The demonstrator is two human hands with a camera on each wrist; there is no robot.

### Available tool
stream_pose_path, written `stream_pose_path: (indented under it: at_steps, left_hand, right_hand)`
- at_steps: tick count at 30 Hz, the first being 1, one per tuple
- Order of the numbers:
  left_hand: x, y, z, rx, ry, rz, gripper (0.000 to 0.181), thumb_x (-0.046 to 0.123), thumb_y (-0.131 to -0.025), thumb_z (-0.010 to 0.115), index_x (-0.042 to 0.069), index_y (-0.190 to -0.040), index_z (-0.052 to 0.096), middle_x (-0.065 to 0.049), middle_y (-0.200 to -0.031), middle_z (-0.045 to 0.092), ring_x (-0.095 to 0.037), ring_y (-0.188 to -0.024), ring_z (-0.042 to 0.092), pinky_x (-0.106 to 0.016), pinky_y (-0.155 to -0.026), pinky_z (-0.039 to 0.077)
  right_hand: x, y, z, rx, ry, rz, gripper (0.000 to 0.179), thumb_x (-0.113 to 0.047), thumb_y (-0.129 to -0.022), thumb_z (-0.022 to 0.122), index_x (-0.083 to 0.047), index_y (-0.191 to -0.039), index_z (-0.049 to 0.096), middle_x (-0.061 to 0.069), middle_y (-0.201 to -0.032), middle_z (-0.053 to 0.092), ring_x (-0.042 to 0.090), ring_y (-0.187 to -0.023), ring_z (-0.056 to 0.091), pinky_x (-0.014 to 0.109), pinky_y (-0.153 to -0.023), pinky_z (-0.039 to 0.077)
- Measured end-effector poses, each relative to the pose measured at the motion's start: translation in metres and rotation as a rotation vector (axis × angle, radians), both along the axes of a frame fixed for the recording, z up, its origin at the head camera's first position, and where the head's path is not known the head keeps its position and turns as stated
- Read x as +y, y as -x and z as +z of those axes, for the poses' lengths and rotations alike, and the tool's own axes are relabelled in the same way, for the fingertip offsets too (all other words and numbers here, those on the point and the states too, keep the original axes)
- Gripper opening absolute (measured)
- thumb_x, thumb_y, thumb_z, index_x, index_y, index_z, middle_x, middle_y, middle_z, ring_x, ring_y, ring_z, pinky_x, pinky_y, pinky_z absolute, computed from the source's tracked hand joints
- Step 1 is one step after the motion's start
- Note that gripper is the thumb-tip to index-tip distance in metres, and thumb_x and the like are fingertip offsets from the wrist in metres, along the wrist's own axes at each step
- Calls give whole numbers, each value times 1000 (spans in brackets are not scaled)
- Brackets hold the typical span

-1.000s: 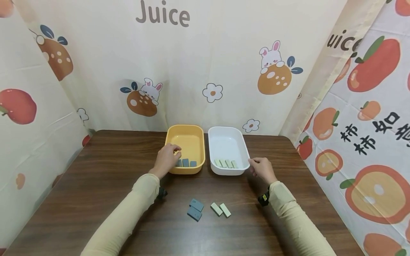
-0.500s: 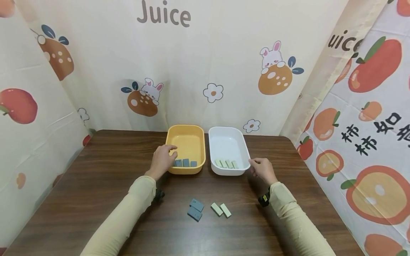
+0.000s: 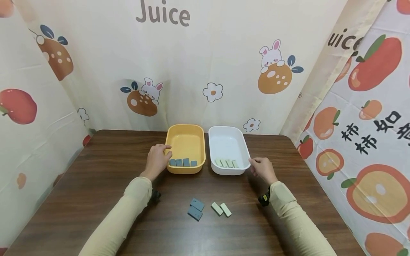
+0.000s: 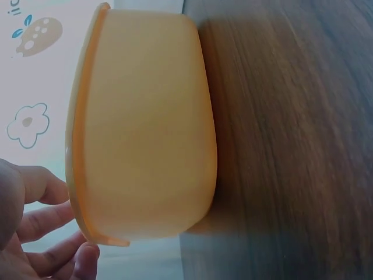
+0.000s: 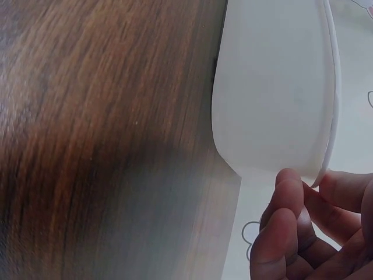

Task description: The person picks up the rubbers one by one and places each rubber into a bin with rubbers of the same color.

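Note:
At the left rim of a yellow plastic bin [image 3: 185, 142] is my left hand [image 3: 155, 160], thumb and fingers apart, nothing between them. Several blue-grey rectangular blocks [image 3: 186, 162] stand in a row inside that bin's near end. My right hand [image 3: 262, 169] pinches the right rim of a white plastic bin [image 5: 274, 87] between thumb and fingers. Inside the white bin, several pale green blocks [image 3: 229, 163] line up along the near end. On the table in front lie two blue-grey blocks [image 3: 194, 213] and two pale green blocks [image 3: 225, 210].
Both bins stand side by side at the back of a dark wooden table [image 3: 96, 185]. Behind the table hangs a cream curtain [image 3: 185, 64] with printed rabbits and fruit. A fruit-patterned cloth [image 3: 362, 142] hangs at the right.
My left hand has drawn back leftward from over the yellow bin to its left rim, uncovering the leftmost blue-grey blocks. The right hand has stayed at the white bin.

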State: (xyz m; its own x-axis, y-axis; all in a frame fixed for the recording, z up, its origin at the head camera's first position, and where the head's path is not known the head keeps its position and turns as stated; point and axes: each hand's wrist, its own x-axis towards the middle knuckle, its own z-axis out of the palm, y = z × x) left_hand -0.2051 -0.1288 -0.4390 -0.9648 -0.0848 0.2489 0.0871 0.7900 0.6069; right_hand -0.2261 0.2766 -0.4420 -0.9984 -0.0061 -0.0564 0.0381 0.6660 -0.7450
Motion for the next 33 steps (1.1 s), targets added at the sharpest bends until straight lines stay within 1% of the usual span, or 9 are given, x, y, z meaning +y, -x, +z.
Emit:
stream_pose_path:
  at_steps: [5,10,18,22,28,33]
  left_hand:
    - [-4,-2,3,14,9,11,32,18,-91,58,1,-115,70,-24,-121,63,-42,-112,53,-53,-98,41]
    - [-8,-4,4,-9,25,21,35,19,-92,56,0,-119,68,-24,-124,62,-42,-114,52,-53,-100,40]
    - [-15,-8,-4,-70,9,48,38,21,-93,57,0,-124,64,-25,-127,59,-43,-120,50,-55,-104,38]
    - [-17,-8,-9,-85,6,57,39,22,-93,57,0,-125,63,-25,-129,59,-44,-120,51,-55,-104,38]
    - [-19,-5,-13,-105,-4,68,40,24,-95,55,2,-129,61,-24,-124,61,-41,-113,56,-55,-99,42]
    - [-18,-6,-15,-94,-11,69,40,23,-95,53,2,-128,62,-21,-117,64,-36,-102,59,-51,-90,46]
  right_hand:
    - [0,0,1,-4,1,2,33,-25,-100,52,3,-90,67,1,-59,56,15,-54,54,28,-52,46]
    - [1,1,-1,-12,-2,9,34,-25,-101,51,4,-92,67,2,-60,57,15,-55,54,28,-52,46]
    - [1,0,-3,-31,-10,10,34,-27,-101,51,2,-91,67,2,-61,57,16,-55,54,28,-53,46]
    - [2,-1,-3,-44,-9,7,34,-27,-101,51,2,-92,66,2,-62,57,16,-56,54,29,-53,46]
    - [1,1,0,-43,-14,5,34,-27,-101,51,2,-98,67,3,-64,59,15,-57,55,28,-53,47]
    - [1,1,0,-45,-9,6,34,-26,-101,51,3,-103,67,3,-64,59,15,-57,54,28,-53,47]
